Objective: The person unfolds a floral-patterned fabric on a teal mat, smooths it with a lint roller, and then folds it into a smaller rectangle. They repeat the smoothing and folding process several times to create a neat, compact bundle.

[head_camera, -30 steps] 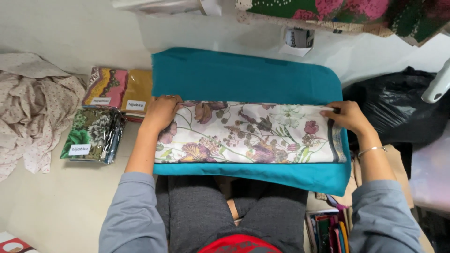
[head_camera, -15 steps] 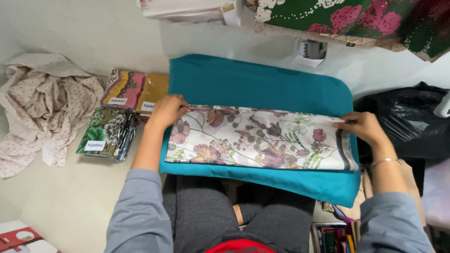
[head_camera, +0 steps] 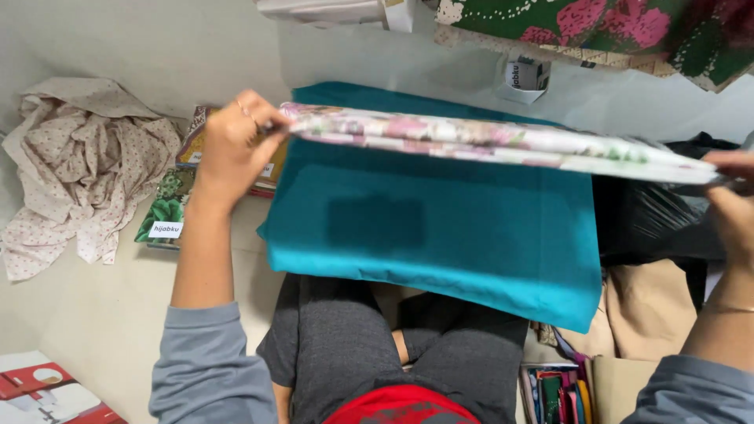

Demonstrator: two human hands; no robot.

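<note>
Nearest the camera, the person's crossed legs in dark grey trousers [head_camera: 345,345] sit on the pale floor [head_camera: 94,322], with grey sleeves framing both sides. A stack of coloured fabric pieces [head_camera: 559,389] stands by the right knee, beside a tan cloth [head_camera: 644,306]. Across the lap lies a flat teal rectangular cloth [head_camera: 440,228], its near edge hanging over the knees. Above it, lifted clear of the teal surface, a folded floral-print fabric in white, pink and green [head_camera: 487,143] is stretched edge-on between the two hands. The left hand [head_camera: 229,145] pinches the fabric's left end between thumb and fingers, a ring on one finger. The right hand [head_camera: 734,208], at the frame's edge and wearing a thin bracelet, grips the right end. Left of the teal cloth lie small packaged printed fabrics [head_camera: 169,216], and further left a crumpled cream dotted cloth [head_camera: 78,173]. A black plastic bag [head_camera: 652,228] sits to the right. Farthest, a green cloth with pink flowers [head_camera: 597,31] hangs against the wall.
</note>
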